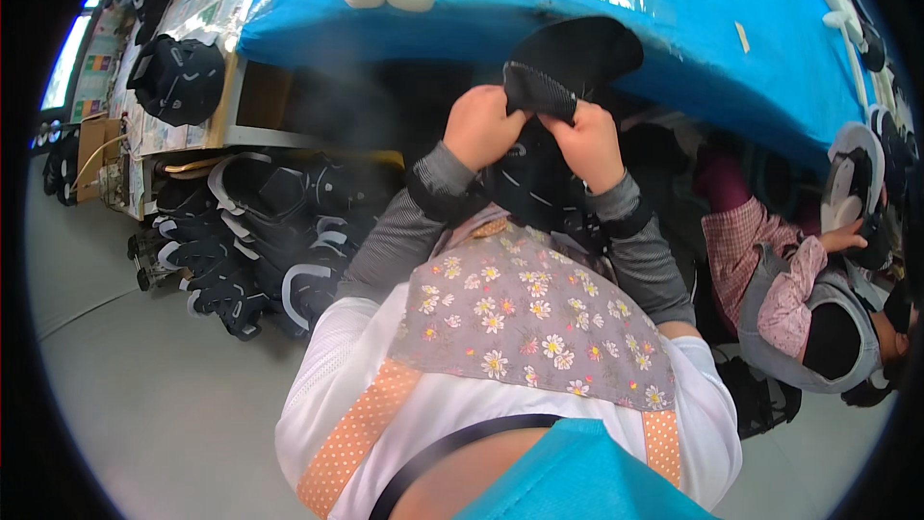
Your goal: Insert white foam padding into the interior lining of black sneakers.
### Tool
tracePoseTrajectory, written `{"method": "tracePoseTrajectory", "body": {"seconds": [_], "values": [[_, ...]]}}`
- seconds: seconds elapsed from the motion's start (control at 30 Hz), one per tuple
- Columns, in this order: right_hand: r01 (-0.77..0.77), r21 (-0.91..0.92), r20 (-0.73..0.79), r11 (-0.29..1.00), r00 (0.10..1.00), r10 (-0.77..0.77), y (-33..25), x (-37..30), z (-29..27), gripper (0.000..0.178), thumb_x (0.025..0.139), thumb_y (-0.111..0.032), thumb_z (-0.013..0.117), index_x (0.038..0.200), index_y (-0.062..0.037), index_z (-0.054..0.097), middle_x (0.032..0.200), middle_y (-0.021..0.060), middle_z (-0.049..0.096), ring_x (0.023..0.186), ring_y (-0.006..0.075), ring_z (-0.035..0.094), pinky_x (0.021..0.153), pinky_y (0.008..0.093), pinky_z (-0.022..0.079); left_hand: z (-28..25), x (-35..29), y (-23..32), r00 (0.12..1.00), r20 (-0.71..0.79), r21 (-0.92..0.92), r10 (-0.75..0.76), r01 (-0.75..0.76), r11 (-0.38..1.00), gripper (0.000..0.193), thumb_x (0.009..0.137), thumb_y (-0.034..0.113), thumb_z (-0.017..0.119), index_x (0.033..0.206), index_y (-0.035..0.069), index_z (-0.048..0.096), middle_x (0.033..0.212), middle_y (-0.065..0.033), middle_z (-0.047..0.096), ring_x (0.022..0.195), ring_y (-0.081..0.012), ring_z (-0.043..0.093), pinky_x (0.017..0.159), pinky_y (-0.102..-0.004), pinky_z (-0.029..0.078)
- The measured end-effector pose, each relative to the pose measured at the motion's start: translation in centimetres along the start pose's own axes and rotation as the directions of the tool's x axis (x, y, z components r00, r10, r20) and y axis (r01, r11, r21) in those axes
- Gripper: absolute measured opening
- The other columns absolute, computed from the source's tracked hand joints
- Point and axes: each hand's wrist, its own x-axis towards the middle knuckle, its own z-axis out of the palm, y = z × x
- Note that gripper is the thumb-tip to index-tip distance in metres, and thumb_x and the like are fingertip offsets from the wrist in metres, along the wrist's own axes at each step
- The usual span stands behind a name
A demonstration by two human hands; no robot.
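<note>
Black fabric piece (589, 50) — at the blue table (693, 39)'s near edge | left hand (479, 125), right hand (589, 144): pinching its lower rim | probably light, soft, floppy — best held by edges

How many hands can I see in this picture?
3. The wearer's left hand and right hand both grip a black piece at upper centre; a co-worker's hand is at far right. Others may be hidden.
</note>
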Motion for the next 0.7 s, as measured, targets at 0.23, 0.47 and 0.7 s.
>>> {"method": "tracePoseTrajectory", "body": {"seconds": [0.23, 0.47, 0.7], "values": [[-0.429, 0.282, 0.265, 0.858, 0.895, 0.360, 4.3, 0.5, 0.7, 0.035, 0.082, -0.023, 0.068, 0.064, 0.0052, 0.060, 0.048, 0.0043, 0.051, 0.045, 0.0092, 0.048, 0.045, 0.0287, 0.037, 1.0, 2.3, -1.3, 0.945, 0.226, -0.124, -0.235, 0.267, 0.956, 0.031, 0.076, 0.029, 0.061, 0.087, 0.000, 0.066, 0.083, -0.0215, 0.065, 0.081, -0.0392, 0.062, 0.072, -0.0433, 0.049], [-0.236, 0.333, 0.051, 0.913, 0.971, 0.232, 2.4, -0.4, 1.2, 0.030, 0.082, -0.022, 0.068, 0.072, 0.0053, 0.065, 0.051, 0.0134, 0.056, 0.046, 0.0172, 0.055, 0.048, 0.0310, 0.041, 1.4, 0.2, -1.1, 0.979, 0.112, -0.204, -0.168, 0.188, 0.961, 0.024, 0.080, 0.020, 0.062, 0.095, 0.002, 0.066, 0.087, -0.0200, 0.066, 0.081, -0.0362, 0.064, 0.072, -0.0393, 0.049], [-0.092, 0.102, 0.053, 0.991, 0.995, 0.087, 1.7, -0.5, 1.0, 0.027, 0.080, -0.023, 0.069, 0.077, 0.0034, 0.066, 0.061, 0.0232, 0.055, 0.055, 0.0379, 0.059, 0.051, 0.0362, 0.045, 0.2, -0.6, -1.4, 0.983, 0.165, -0.527, -0.078, 0.155, 0.835, 0.021, 0.084, 0.008, 0.062, 0.099, -0.007, 0.063, 0.085, -0.0050, 0.068, 0.078, -0.0088, 0.058, 0.070, -0.0250, 0.049]]}}
